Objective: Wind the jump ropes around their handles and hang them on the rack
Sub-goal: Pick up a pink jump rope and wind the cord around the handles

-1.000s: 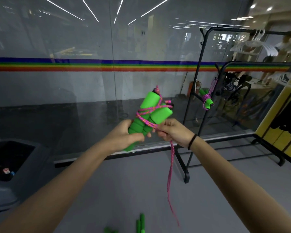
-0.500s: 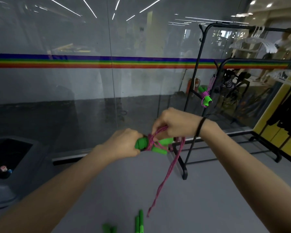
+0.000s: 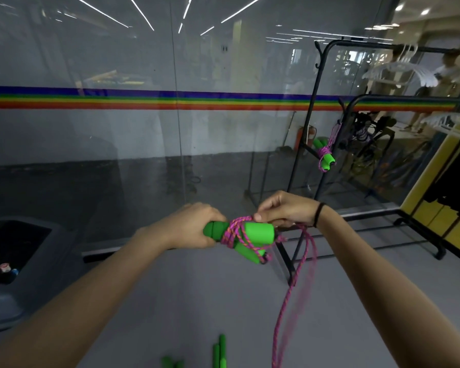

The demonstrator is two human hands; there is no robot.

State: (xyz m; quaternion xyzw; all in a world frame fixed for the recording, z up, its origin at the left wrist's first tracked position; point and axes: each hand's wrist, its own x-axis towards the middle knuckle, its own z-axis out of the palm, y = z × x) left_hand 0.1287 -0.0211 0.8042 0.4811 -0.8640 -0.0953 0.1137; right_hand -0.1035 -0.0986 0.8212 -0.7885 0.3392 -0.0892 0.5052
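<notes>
The floor was smooth and grey. The rack beyond the hands was thin black metal tube, with one wound set already hanging from it.

Over the last second the bundle had come down from an upright hold to lie level and lower. The right hand had moved from beneath the handles to above them. The left hand kept its grip wrapped round their butt ends. The right hand's grip pinched the rope at the top of the wraps, thumb against fingertip.

The loose tail, earlier a single strand trailing down, now hung as a loop beside the right wrist and ran off the bottom edge. I judged the winding late but unfinished, with tucking off and hanging yet to do.

The handles were fat, matte green foam cylinders, contoured near the left hand and slightly splayed. The rope was thin braided cord, pink flecked with orange, crossing the foam in uneven turns. More green spare handles lay on the floor.
</notes>
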